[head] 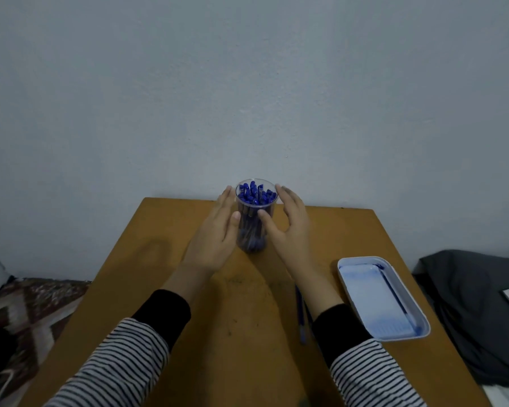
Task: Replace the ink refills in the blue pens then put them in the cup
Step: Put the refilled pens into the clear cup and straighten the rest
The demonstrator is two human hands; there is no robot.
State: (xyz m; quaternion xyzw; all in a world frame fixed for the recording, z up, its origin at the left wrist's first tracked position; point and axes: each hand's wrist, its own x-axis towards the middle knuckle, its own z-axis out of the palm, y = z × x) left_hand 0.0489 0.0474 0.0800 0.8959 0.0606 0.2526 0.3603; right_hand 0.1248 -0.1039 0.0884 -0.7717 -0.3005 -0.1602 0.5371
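- Left hand [218,233] stands released at the left side of the cup [252,230], fingers straight, thumb near its front. We cannot tell whether it touches.
- Right hand [290,227] mirrors it at the right side, fingers straight and loose, thumb lying across the cup's front, grasping nothing.
- We find the clear cup upright near the far edge of the table [124,277], close to the wall [247,83], packed with blue pens [254,195].
- Bare tabletop lies left of the arms and between them.
- 1 white tray [343,279], stained blue inside, sits near the right edge.
- Loose blue pens [300,312] beside the right forearm are partly hidden by the right sleeve [344,333]; their count is unclear.
- Dark cloth [467,312] is cut off at the right.
- Print on the pens is too small to read.
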